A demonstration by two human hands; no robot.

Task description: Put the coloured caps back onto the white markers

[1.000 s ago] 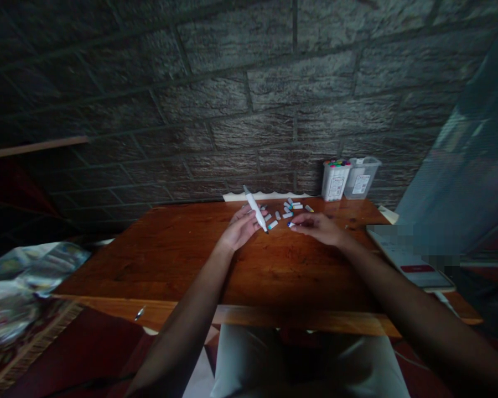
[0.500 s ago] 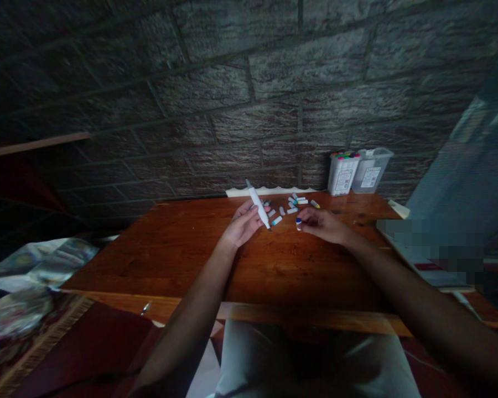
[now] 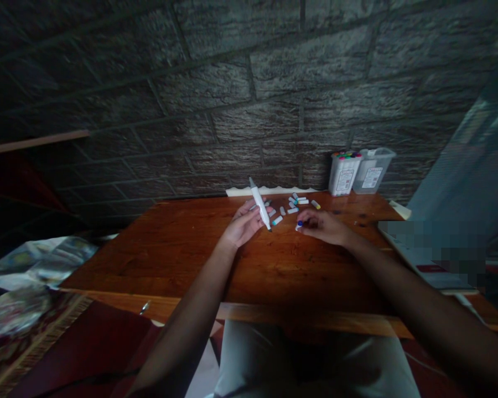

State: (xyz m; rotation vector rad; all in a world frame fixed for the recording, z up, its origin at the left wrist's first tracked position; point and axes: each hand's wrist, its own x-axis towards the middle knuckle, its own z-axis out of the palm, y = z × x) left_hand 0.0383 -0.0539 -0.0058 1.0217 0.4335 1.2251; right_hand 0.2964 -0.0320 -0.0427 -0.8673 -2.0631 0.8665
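Note:
My left hand [image 3: 244, 225] grips a white marker [image 3: 259, 203] tilted upward, its dark tip pointing down at the wooden table [image 3: 182, 254]. My right hand [image 3: 322, 226] pinches a small marker cap with a blue end [image 3: 299, 225] just above the table. Several loose caps [image 3: 294, 205] with coloured ends lie scattered on the table beyond both hands.
A clear box full of colour-tipped markers [image 3: 342, 173] and an empty clear box [image 3: 372, 170] stand at the back right against the brick wall. A flat white object [image 3: 435, 276] lies at the right edge. Patterned cloth [image 3: 20, 287] lies on the left, below the table.
My right hand picked a blue-ended cap off the table and drew it slightly toward me. The left hand kept hold of the marker, its angle barely changed. The camera tilted a little.

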